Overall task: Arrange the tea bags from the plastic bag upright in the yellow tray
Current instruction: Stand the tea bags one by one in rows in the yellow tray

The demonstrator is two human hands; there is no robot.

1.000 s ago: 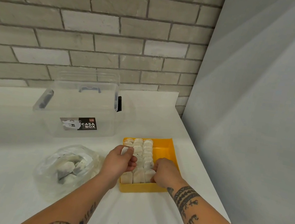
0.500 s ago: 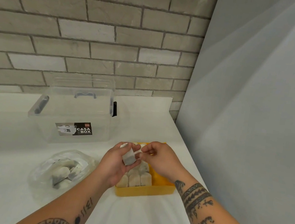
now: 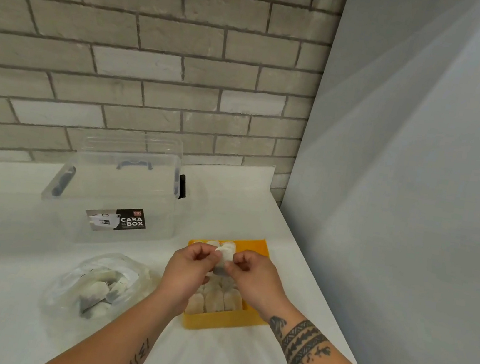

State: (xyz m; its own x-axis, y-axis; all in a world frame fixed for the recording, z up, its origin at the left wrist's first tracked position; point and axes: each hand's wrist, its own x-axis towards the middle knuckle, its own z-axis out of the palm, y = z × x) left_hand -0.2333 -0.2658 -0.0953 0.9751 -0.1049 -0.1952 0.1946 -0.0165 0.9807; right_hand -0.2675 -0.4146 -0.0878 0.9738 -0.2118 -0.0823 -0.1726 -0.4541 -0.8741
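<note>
yellow tray (image 3: 220, 322) middle hidden by hands, forearms cut off below

Both hands meet above the yellow tray (image 3: 220, 322): the left hand (image 3: 189, 270) and the right hand (image 3: 253, 277) pinch one tea bag (image 3: 224, 258) between their fingertips. Upright tea bags (image 3: 214, 301) fill the tray's near end. A plastic bag (image 3: 100, 288) lies left on the white table (image 3: 10, 226), a clear box (image 3: 119, 195) behind.
</note>
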